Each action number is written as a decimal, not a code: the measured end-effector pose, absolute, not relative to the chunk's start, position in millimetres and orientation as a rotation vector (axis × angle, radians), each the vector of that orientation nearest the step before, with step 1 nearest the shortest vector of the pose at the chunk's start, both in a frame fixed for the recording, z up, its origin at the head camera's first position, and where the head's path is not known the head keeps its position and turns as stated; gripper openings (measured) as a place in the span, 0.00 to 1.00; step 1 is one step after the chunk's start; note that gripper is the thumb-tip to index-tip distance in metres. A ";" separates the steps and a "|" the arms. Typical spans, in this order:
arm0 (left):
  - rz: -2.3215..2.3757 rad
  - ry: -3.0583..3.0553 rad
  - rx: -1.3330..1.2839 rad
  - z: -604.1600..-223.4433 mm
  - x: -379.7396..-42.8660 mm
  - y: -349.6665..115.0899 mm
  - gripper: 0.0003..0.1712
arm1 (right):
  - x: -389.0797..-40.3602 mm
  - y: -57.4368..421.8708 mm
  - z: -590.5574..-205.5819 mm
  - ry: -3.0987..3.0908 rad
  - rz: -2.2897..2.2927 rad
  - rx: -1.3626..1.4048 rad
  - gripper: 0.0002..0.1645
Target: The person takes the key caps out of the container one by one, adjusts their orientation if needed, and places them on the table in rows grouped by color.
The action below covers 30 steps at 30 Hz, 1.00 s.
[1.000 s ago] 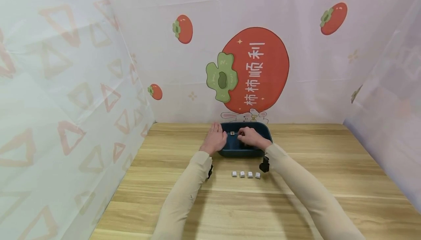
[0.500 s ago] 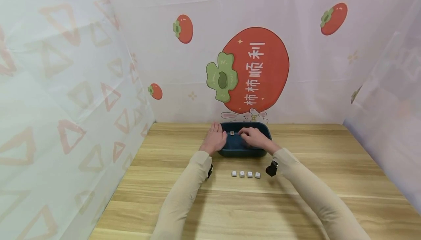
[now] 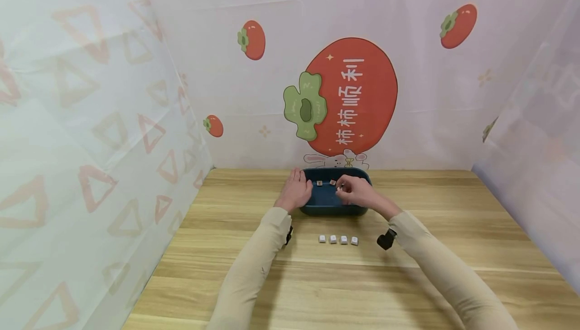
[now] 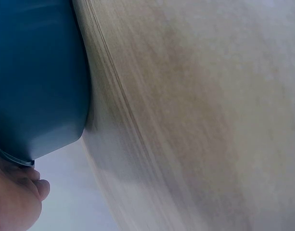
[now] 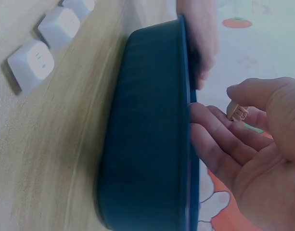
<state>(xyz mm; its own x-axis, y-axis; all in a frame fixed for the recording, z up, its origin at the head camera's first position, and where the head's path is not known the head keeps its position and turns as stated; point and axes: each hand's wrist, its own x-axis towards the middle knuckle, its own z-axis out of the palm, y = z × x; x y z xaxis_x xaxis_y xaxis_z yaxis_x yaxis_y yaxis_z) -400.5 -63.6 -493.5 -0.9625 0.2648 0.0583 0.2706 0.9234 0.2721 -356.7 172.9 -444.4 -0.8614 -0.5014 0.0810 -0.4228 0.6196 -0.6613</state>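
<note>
Closest to me, two beige sleeves [image 3: 254,274] stretch forward over the wood-grain bench [image 3: 317,290], each with a black wrist camera [image 3: 386,239] strapped on at the cuff. Between the wrists, four white keycaps [image 3: 333,239] sit in a row, small gaps separating them. Just beyond rises the near wall of a dark blue bin [image 3: 333,211], standing between that row and the fingers working behind it. On its left side the left hand [image 3: 296,191] lies with straight fingers pointing away, touching the rim. Over the right part, the right hand [image 3: 355,190] is bent in at the wrist, thumb and fingers pinching a small pale piece [image 5: 237,112] above the bin. Farther in, two small square pieces [image 3: 319,183] lie near the bin's back wall. Behind everything hangs a pale backdrop [image 3: 272,83] printed with a big red persimmon [image 3: 371,103].
</note>
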 end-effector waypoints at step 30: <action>-0.436 -3.078 -0.428 -495.4 -400.8 -63.9 0.36 | -302.9 174.6 -444.9 2.688 -1.083 -0.935 0.08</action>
<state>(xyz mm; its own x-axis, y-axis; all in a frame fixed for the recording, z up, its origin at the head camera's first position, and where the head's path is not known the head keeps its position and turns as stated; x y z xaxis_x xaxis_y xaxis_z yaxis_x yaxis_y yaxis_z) -400.8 -63.9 -495.4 -0.9628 0.2671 0.0417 0.2681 0.9242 0.2720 -302.9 174.6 -444.9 -0.8072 -0.5752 0.1326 -0.5065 0.5597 -0.6559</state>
